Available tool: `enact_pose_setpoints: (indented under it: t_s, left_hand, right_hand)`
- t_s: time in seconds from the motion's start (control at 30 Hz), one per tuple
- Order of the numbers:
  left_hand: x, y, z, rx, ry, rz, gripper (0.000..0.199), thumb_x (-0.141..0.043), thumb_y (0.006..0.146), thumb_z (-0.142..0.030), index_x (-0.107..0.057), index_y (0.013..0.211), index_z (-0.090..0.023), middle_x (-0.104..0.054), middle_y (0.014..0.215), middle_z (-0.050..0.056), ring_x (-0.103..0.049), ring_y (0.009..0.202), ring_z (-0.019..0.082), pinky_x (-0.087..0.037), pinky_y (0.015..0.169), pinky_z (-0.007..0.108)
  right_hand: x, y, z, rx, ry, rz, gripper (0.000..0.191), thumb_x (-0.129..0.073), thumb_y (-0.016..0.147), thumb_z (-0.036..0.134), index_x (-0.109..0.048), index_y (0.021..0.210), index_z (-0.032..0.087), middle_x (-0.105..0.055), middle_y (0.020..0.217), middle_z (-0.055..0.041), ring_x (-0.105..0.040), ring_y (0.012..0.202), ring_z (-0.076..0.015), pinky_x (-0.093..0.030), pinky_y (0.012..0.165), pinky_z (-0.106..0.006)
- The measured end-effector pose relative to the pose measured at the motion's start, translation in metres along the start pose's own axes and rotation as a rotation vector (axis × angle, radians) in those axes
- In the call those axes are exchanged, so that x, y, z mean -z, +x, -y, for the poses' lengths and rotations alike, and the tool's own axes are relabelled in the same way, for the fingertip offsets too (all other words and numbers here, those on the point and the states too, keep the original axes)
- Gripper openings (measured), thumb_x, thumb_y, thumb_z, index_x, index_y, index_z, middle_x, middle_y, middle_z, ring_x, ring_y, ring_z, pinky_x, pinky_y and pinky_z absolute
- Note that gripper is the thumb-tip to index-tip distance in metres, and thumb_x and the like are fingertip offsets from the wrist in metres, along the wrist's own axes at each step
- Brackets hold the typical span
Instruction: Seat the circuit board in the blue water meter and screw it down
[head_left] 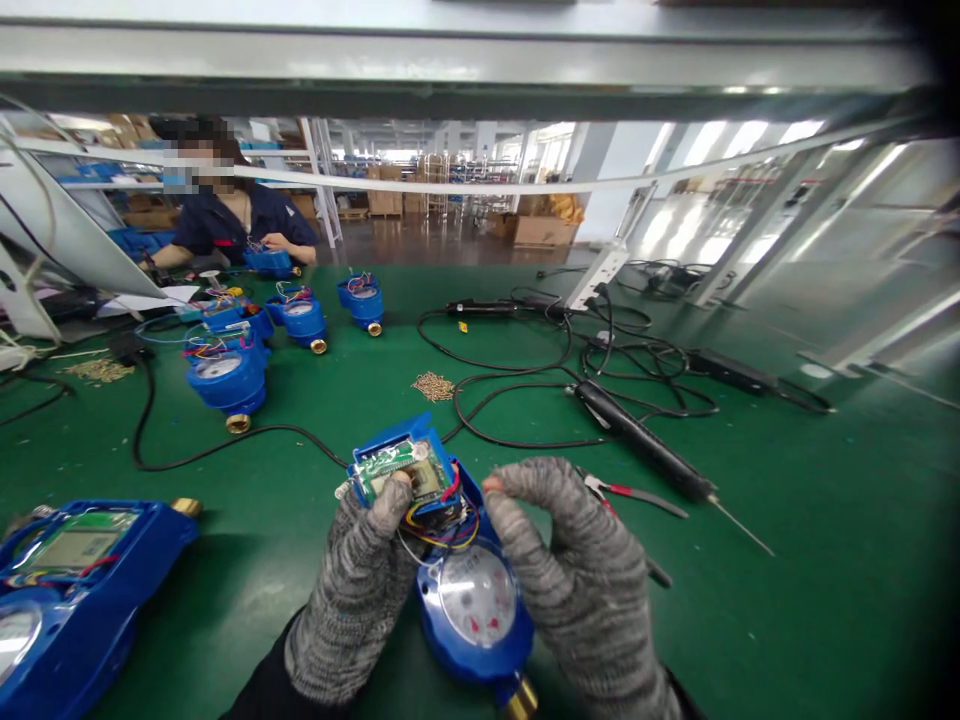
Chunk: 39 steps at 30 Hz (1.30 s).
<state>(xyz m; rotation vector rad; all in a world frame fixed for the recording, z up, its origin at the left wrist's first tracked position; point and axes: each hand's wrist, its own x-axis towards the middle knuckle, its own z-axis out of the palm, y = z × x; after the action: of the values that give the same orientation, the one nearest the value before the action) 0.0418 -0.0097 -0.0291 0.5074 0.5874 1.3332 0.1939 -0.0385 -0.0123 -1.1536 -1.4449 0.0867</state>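
Note:
A blue water meter [474, 600] with a round dial lies on the green table [360, 400] in front of me. Its green circuit board [401, 470] is tilted up at the far end, joined to the body by coloured wires [442, 525]. My left hand [356, 590], in a grey knit glove, holds the meter's left side with the thumb on the board. My right hand [581, 580], also gloved, grips the meter's right side, its fingertip near the wires.
An electric screwdriver [645, 445] and red-handled pliers [630, 492] lie right of my hands. A pile of screws [433, 386] and black cables sit beyond. Several more blue meters [225, 375] stand at left, another [67, 590] near the front edge. A person in dark clothing works across the table.

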Motion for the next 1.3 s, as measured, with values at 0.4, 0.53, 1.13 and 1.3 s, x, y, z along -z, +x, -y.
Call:
enact_pose_setpoints:
  t_s: [0.4, 0.53, 1.13, 1.3]
  left_hand:
    - [0.003, -0.008, 0.005, -0.179, 0.230, -0.080, 0.033, -0.080, 0.078, -0.028, -0.071, 0.110, -0.025, -0.075, 0.110, 0.002, -0.070, 0.104, 0.023, -0.059, 0.089, 0.030]
    - [0.007, -0.009, 0.008, -0.251, 0.370, -0.107, 0.039, -0.078, 0.080, -0.023, -0.067, 0.117, -0.025, -0.075, 0.109, 0.002, -0.068, 0.108, 0.024, -0.058, 0.087, 0.028]
    - [-0.004, -0.008, -0.003, -0.385, 0.603, -0.022, 0.022, -0.079, 0.078, -0.027, -0.074, 0.099, -0.021, -0.077, 0.095, 0.002, -0.071, 0.087, 0.020, -0.056, 0.084, 0.024]
    - [-0.012, -0.004, -0.011, -0.350, 0.522, 0.064, 0.020, -0.081, 0.076, -0.025, -0.076, 0.095, -0.020, -0.077, 0.093, 0.005, -0.071, 0.085, 0.021, -0.056, 0.083, 0.026]
  right_hand:
    - [-0.015, -0.022, 0.016, -0.189, 0.164, 0.043, 0.024, -0.062, 0.090, 0.022, -0.068, 0.112, 0.030, -0.072, 0.109, -0.0046, -0.068, 0.099, -0.0261, -0.057, 0.090, -0.047]
    - [-0.012, -0.013, 0.016, -0.220, 0.211, 0.122, 0.022, -0.060, 0.091, 0.021, -0.070, 0.111, 0.026, -0.072, 0.107, -0.0059, -0.068, 0.100, -0.0240, -0.057, 0.090, -0.041]
    - [-0.002, 0.020, 0.012, -0.290, 0.261, 0.317, 0.013, -0.063, 0.088, 0.026, -0.071, 0.098, 0.024, -0.074, 0.095, -0.0010, -0.070, 0.087, -0.0193, -0.057, 0.079, -0.032]
    - [0.004, 0.032, 0.003, -0.216, 0.342, 0.534, 0.018, -0.058, 0.095, 0.025, -0.067, 0.110, 0.025, -0.072, 0.107, -0.0006, -0.067, 0.098, -0.0180, -0.055, 0.086, -0.030]
